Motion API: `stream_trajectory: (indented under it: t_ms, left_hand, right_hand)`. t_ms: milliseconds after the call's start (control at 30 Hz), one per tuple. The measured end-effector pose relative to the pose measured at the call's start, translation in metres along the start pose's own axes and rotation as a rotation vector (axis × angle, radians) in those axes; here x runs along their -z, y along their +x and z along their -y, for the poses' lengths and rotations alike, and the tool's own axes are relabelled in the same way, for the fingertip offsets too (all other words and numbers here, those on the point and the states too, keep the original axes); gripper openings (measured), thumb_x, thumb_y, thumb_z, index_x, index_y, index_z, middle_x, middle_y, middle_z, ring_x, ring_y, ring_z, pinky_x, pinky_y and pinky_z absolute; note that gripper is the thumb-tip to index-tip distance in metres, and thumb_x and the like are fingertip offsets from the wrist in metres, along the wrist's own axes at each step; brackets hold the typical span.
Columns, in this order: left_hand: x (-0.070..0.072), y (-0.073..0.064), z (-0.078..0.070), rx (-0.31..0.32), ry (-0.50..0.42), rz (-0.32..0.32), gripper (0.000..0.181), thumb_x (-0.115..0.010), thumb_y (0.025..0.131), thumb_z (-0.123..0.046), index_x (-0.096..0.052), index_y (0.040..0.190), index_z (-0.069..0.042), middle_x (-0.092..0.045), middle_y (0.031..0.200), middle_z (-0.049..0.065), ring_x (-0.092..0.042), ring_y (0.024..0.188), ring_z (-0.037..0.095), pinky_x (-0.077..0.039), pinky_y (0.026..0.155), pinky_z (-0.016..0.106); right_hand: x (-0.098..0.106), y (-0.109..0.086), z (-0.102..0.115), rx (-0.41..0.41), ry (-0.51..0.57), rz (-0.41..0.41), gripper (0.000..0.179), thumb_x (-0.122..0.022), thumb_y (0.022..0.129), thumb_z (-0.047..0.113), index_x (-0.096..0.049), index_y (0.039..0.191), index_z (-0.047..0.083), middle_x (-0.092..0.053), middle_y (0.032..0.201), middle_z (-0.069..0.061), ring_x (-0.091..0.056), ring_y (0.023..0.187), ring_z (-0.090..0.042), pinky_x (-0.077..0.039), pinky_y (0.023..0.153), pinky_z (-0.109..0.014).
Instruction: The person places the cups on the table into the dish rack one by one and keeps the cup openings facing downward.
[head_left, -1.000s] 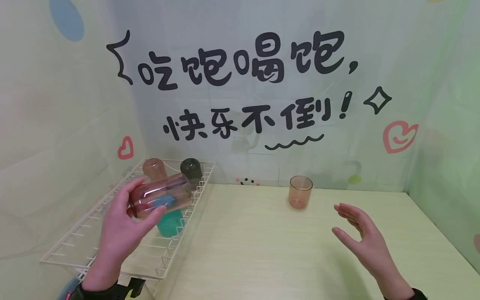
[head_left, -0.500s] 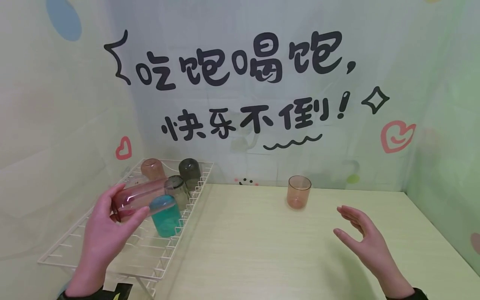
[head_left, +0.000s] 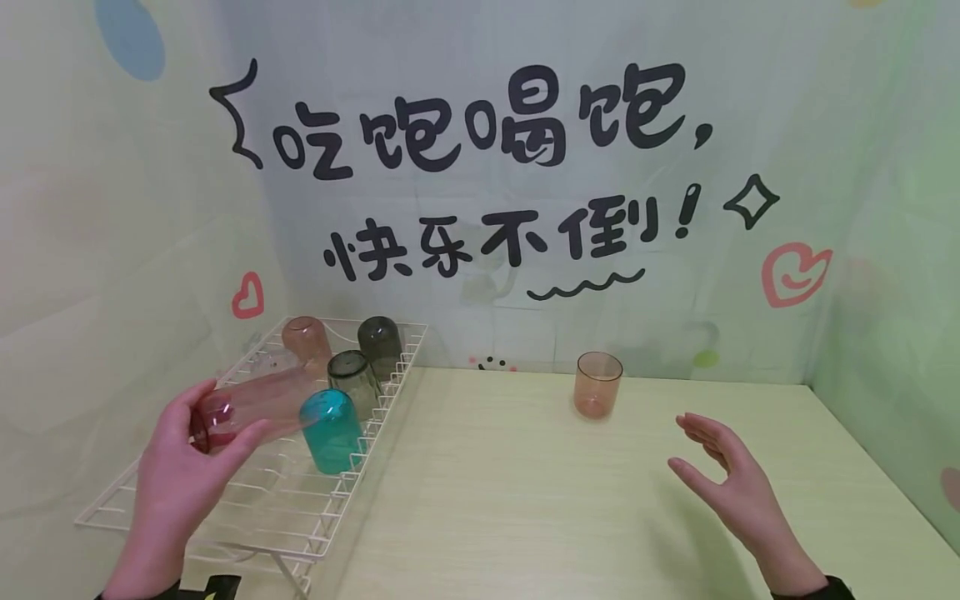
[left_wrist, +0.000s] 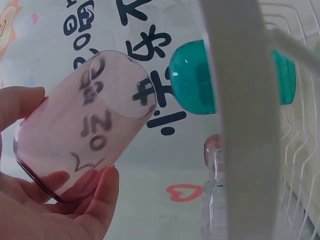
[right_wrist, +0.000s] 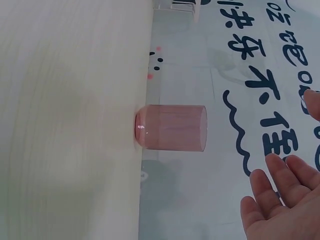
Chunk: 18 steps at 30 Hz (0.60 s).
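Observation:
My left hand grips a clear pink cup near its rim, the cup lying on its side in the grip with its base pointing right and up. In the head view it overlaps the white wire rack; the left wrist view shows fingers and thumb round the pink cup. A teal cup stands upside down on the rack just right of it. Over the table my right hand hovers with relaxed, spread fingers, holding nothing. Beyond it, a pinkish-orange cup stands upright near the back wall.
Farther back on the rack, a clear grey cup, a dark cup and another pink cup stand upside down. The pale wooden table spreads right of the rack, bounded by a printed back wall.
My left hand has moved left and slightly down with the pink cup, uncovering the grey and teal cups behind it. The right hand has barely moved.

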<state>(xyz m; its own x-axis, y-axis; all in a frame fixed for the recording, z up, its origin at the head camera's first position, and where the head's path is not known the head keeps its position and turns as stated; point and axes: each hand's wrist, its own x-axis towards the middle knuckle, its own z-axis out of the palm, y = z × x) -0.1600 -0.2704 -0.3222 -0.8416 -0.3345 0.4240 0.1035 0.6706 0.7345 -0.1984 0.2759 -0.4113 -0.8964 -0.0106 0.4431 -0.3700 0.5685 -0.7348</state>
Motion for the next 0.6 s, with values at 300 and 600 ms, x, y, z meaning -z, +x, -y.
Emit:
stream_trajectory:
  t_ms: [300, 600]
  left_hand:
    - [0.016, 0.005, 0.017, 0.060, 0.045, -0.018, 0.081, -0.069, 0.075, -0.036, -0.026, 0.141, -0.015, -0.043, 0.115, 0.006, -0.045, 0.088, 0.006, -0.039, 0.068, 0.007]
    - [0.029, 0.007, 0.033, 0.028, 0.126, 0.080, 0.084, -0.067, 0.077, -0.036, -0.021, 0.142, -0.011, -0.045, 0.117, 0.013, -0.044, 0.083, 0.004, -0.039, 0.064, 0.010]
  right_hand:
    - [-0.001, 0.004, -0.003, -0.018, -0.011, 0.004, 0.056, -0.064, 0.081, 0.029, -0.041, 0.131, 0.020, -0.048, 0.127, 0.002, -0.041, 0.113, -0.003, -0.028, 0.090, -0.013]
    - [-0.002, 0.006, -0.007, -0.021, -0.024, 0.009, 0.057, -0.064, 0.081, 0.030, -0.040, 0.132, 0.020, -0.048, 0.127, 0.002, -0.041, 0.113, -0.002, -0.028, 0.090, -0.012]
